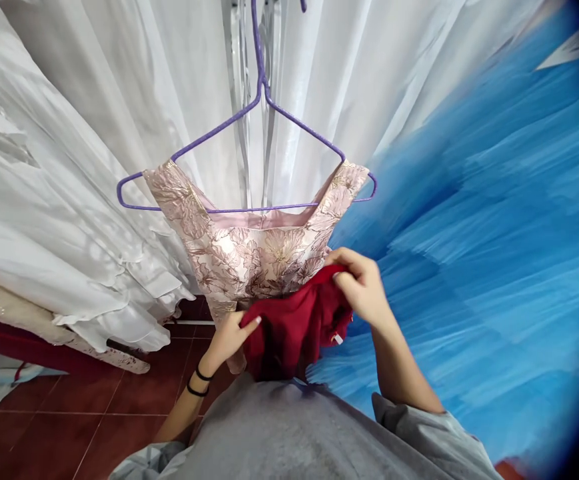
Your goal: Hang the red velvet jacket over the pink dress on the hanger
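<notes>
While both hands are engaged, the item under handling is a dark red garment [289, 333], bunched at waist level directly in front of the person's grey top and just below the hem area of a pink floral brocade dress [254, 257]. The left hand [229, 337] is closed on the garment's left edge, thumb on top and fingers hidden behind the cloth. The right hand [362, 287] pinches the upper right edge between thumb and fingertips; the grip is firm, with the fabric puckered under it.

Handling assessment, by appearance: the red cloth folds and droops freely between the two hands, so it is judged soft, light and without stiffness. It looks matte rather than glossy, so slipping seems unlikely, and nothing about it suggests fragility beyond the usual risk of snagging. A small pale tag or fastening shows near the right-hand edge; its nature cannot be determined. Best hold is judged to be along an edge or seam, one hand at each side, as now, since the middle sags when unsupported.

The brocade dress hangs by its shoulder straps on a purple wire hanger [264, 107] and appears stiffer. White gowns [69, 187] hang to the left, blue tulle [494, 220] to the right, over a red tiled floor [69, 427].
</notes>
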Demonstrator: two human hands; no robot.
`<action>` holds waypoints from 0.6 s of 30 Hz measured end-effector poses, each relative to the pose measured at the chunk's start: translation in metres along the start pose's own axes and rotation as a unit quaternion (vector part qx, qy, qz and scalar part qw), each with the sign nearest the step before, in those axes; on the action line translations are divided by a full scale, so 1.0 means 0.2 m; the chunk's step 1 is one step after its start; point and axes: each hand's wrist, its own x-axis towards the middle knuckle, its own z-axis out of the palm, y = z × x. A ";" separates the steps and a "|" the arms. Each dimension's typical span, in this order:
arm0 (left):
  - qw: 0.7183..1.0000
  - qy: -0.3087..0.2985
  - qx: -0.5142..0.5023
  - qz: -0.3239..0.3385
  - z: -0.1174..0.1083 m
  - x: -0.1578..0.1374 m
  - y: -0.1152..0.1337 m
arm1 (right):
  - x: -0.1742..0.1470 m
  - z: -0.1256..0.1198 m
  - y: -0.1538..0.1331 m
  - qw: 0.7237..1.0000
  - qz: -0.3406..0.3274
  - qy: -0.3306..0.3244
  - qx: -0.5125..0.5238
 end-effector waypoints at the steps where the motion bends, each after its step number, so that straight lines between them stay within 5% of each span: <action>1: 0.999 0.034 -0.017 -0.007 -0.01 0.01 0.03 | -0.02 0.06 0.03 0.999 -0.011 -0.038 -0.016; 3: 0.995 0.079 -0.064 0.007 0.00 0.01 0.13 | -0.05 0.20 0.10 0.990 -0.022 -0.134 -0.033; 6: 0.992 0.056 -0.096 0.062 0.04 -0.01 0.30 | -0.11 0.42 0.22 0.966 -0.032 -0.254 0.024; 10: 0.981 -0.028 -0.103 0.162 -0.07 -0.06 0.43 | -0.16 0.41 0.35 0.939 0.070 -0.294 0.167; 12: 0.965 0.071 -0.100 0.233 -0.25 -0.03 0.43 | -0.18 0.23 0.41 0.950 0.137 -0.193 0.203; 14: 0.911 0.277 -0.109 0.284 -0.49 0.07 0.41 | -0.21 -0.01 0.48 0.958 0.169 0.020 0.229; 16: 0.859 0.409 -0.123 0.281 -0.71 0.23 0.39 | -0.20 -0.26 0.56 0.918 0.125 0.286 0.243; 18: 0.894 0.386 -0.040 0.224 -0.85 0.41 0.41 | -0.15 -0.48 0.62 0.857 0.031 0.455 0.239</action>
